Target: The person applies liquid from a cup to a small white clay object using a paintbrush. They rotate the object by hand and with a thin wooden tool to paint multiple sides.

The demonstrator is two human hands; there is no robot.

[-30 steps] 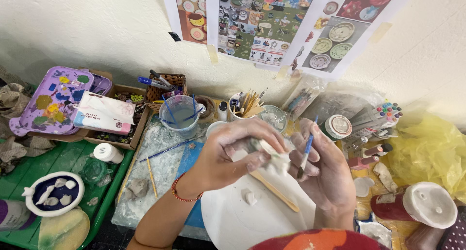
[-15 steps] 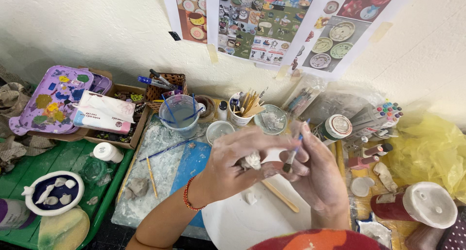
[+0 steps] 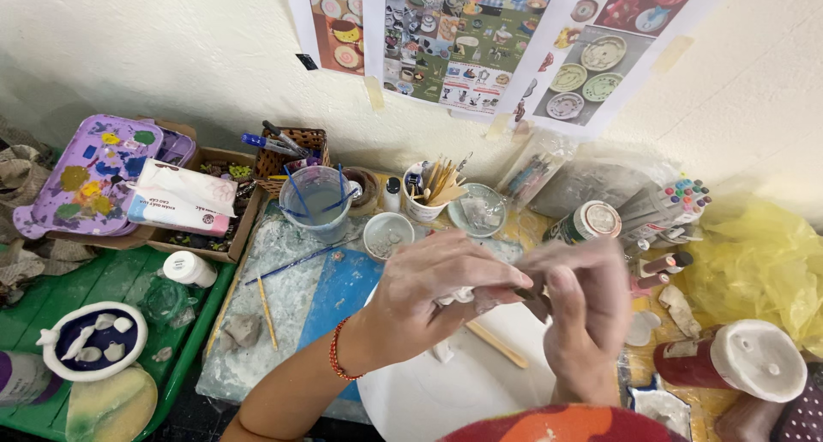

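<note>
Cluttered with paints and brushes, the desk (image 3: 283,339) carries a white plate (image 3: 446,390). Above it, the left hand (image 3: 446,288) pinches a small white clay piece (image 3: 459,297); the blurred right hand (image 3: 583,309) meets it, its grip unclear.

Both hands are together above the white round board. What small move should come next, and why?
Probably lower the white clay piece to the white round board. The left hand and right hand pinch it in the air, blurred, so resting it may steady it.
</note>
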